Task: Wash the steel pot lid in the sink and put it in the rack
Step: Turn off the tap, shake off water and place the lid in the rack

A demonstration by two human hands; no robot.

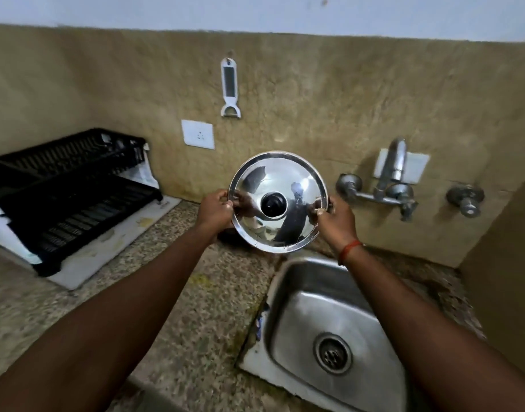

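Steel lid (277, 200) is hanging upright behind the sink (329, 319), both hands' fingers (230, 202) pinching its rim; no water is running, so washing and racking (68, 191) seemingly remain.

- The steel pot lid (277, 202) is shiny silver, mirror-bright, with a black knob (273, 204) at its centre.
- The rack (68, 191) is black, slatted, and stands on a white mat (106, 248).
- The counter (196, 307) is speckled brown-grey stone with yellowish stains.
- The sink (323, 316) is dull silver-grey steel.
- The backsplash (314, 99) is mottled tan; the wall (255, 10) above it is pale white.
- The peeler (230, 87) and socket plate (197, 134) are white.
- The tap (393, 171) is grey metal.
- An orange-red thread (349, 251) circles the right wrist.
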